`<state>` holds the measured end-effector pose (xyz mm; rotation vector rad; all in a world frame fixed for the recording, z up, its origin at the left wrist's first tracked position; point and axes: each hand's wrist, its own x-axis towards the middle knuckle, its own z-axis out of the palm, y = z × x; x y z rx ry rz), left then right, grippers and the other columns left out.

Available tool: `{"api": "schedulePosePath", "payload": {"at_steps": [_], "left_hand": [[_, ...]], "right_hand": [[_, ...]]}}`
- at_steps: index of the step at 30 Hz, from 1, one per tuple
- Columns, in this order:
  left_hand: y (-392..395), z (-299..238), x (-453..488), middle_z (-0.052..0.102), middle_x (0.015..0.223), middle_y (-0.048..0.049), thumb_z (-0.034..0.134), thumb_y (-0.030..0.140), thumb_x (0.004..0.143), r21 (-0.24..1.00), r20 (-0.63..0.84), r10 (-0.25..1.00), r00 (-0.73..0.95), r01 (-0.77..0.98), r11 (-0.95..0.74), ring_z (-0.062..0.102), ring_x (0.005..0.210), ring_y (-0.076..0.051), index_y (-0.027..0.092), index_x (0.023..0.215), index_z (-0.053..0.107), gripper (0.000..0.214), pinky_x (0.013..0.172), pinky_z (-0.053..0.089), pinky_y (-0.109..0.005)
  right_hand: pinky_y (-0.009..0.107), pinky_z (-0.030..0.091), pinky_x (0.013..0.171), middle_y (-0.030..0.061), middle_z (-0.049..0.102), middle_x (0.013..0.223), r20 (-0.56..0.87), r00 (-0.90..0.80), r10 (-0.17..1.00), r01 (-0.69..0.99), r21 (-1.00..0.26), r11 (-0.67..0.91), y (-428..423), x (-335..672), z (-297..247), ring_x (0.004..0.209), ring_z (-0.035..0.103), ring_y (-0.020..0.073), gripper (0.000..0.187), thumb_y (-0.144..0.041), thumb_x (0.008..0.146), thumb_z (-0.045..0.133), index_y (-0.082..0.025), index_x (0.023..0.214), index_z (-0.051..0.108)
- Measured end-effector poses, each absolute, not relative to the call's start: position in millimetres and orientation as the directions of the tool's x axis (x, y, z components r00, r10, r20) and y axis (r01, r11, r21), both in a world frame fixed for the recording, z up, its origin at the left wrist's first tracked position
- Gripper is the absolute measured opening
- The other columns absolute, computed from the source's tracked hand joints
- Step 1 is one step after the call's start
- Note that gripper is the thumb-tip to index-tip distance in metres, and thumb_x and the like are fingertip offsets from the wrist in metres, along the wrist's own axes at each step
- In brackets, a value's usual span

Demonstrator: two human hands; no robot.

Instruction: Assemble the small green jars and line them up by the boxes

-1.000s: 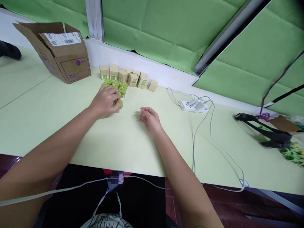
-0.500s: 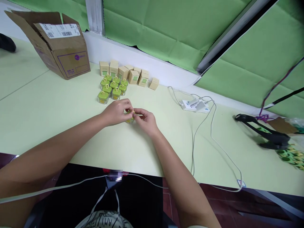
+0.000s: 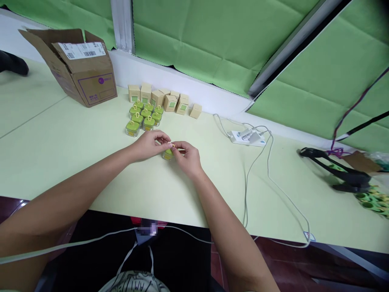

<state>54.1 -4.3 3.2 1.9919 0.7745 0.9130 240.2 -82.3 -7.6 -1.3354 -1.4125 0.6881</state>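
Jar: a small clear jar with a green lid and yellow loop [image 3: 168, 153] stands on the pale green surface [image 3: 91, 162], between the 2 hands.
Left hand [image 3: 148, 144]: fingers closed on the jar's left side.
Right hand [image 3: 187, 154]: fingertips pinching the lid from the right.
Behind: a cluster of green-lidded jars [image 3: 142, 117], near but apart from the gripped jar; a row of small tan cardboard boxes [image 3: 165, 99] sits by the wall.
Far left: an open brown cardboard carton [image 3: 82, 69].
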Motion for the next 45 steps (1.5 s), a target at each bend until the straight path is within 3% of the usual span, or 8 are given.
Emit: {"api": "schedulePosePath", "payload": {"at_steps": [5, 17, 26, 29, 35, 39, 42, 45], "left_hand": [[-10.6, -1.6, 59.1, 0.076, 0.125, -0.0087, 0.082, 0.051, 0.080, 0.786, 0.287, 0.725, 0.626, 0.279, -0.552, 0.073, 0.096, -0.023, 0.024, 0.126, 0.074, 0.054, 0.082, 0.062, -0.037], [-5.9, -8.7, 62.8, 0.077, 0.111, -0.0042, 0.082, 0.050, 0.079, 0.688, 0.344, 0.721, 0.602, 0.361, -0.629, 0.070, 0.094, -0.023, 0.026, 0.120, 0.074, 0.048, 0.081, 0.056, -0.035], [2.6, -15.6, 59.7, 0.073, 0.125, -0.0118, 0.074, 0.046, 0.090, 0.557, 0.369, 0.758, 0.537, 0.525, -0.643, 0.069, 0.112, -0.030, 0.020, 0.131, 0.065, 0.049, 0.096, 0.056, -0.042], [6.2, -17.4, 57.9, 0.071, 0.137, -0.0138, 0.065, 0.041, 0.096, 0.416, 0.371, 0.755, 0.541, 0.630, -0.656, 0.068, 0.125, -0.034, 0.020, 0.138, 0.062, 0.046, 0.098, 0.055, -0.044], [-0.1, -9.1, 54.8, 0.063, 0.153, -0.0151, 0.053, 0.036, 0.104, 0.252, 0.453, 0.696, 0.557, 0.669, -0.699, 0.073, 0.114, -0.033, 0.018, 0.134, 0.067, 0.038, 0.079, 0.054, -0.040], [-12.0, 2.6, 57.3, 0.074, 0.134, -0.0120, 0.048, 0.043, 0.108, 0.380, 0.576, 0.616, 0.538, 0.491, -0.784, 0.074, 0.102, -0.025, 0.019, 0.127, 0.071, 0.038, 0.084, 0.055, -0.037], [-17.2, 4.6, 62.5, 0.078, 0.118, -0.0089, 0.062, 0.054, 0.101, 0.589, 0.547, 0.696, 0.465, 0.377, -0.715, 0.071, 0.083, -0.019, 0.020, 0.119, 0.073, 0.040, 0.079, 0.057, -0.035], [-18.3, 2.2, 67.1, 0.079, 0.113, -0.0082, 0.070, 0.056, 0.095, 0.735, 0.494, 0.761, 0.420, 0.266, -0.624, 0.073, 0.088, -0.020, 0.021, 0.112, 0.077, 0.040, 0.076, 0.060, -0.033]], "right_hand": [[0.029, 0.057, 0.079, 0.0019, 0.077, 0.095, 0.254, 0.251, 0.934, 0.236, -0.952, 0.195, -79.8, 240.4, -11.1, 0.088, 0.070, 0.0168, 0.017, -0.041, 0.091, 0.073, -0.024, 0.093, 0.074], [0.031, 0.056, 0.088, 0.0026, 0.076, 0.100, 0.237, 0.303, 0.923, 0.133, -0.970, 0.206, -75.4, 239.3, -12.1, 0.094, 0.069, 0.0183, 0.020, -0.043, 0.087, 0.075, -0.024, 0.093, 0.072], [0.027, 0.061, 0.073, -0.0009, 0.069, 0.085, -0.121, 0.490, 0.863, -0.389, -0.917, 0.092, -66.8, 253.5, -8.2, 0.082, 0.068, 0.0151, 0.015, -0.031, 0.080, 0.076, -0.023, 0.082, 0.063], [0.026, 0.063, 0.070, -0.0001, 0.071, 0.085, -0.192, 0.462, 0.866, -0.450, -0.892, 0.042, -66.7, 253.6, -8.1, 0.080, 0.069, 0.0151, 0.010, -0.024, 0.081, 0.073, -0.023, 0.082, 0.063], [0.029, 0.068, 0.073, 0.0011, 0.075, 0.087, -0.298, 0.371, 0.879, -0.502, -0.861, -0.080, -66.1, 249.9, -8.0, 0.080, 0.074, 0.0161, 0.014, -0.012, 0.080, 0.069, -0.022, 0.087, 0.062], [0.028, 0.068, 0.074, 0.0015, 0.076, 0.087, -0.288, 0.303, 0.909, -0.531, -0.843, -0.090, -68.5, 245.1, -4.4, 0.079, 0.074, 0.0151, 0.014, -0.010, 0.080, 0.067, -0.022, 0.087, 0.064], [0.030, 0.069, 0.079, 0.0004, 0.077, 0.089, -0.195, 0.264, 0.945, -0.509, -0.860, -0.036, -71.9, 239.5, -2.1, 0.083, 0.075, 0.0155, 0.017, -0.012, 0.079, 0.074, -0.022, 0.088, 0.064], [0.030, 0.068, 0.085, -0.0016, 0.076, 0.089, -0.136, 0.250, 0.959, -0.495, -0.869, 0.006, -74.9, 234.7, -1.5, 0.088, 0.077, 0.0153, 0.021, -0.012, 0.077, 0.079, -0.022, 0.088, 0.065]]}}
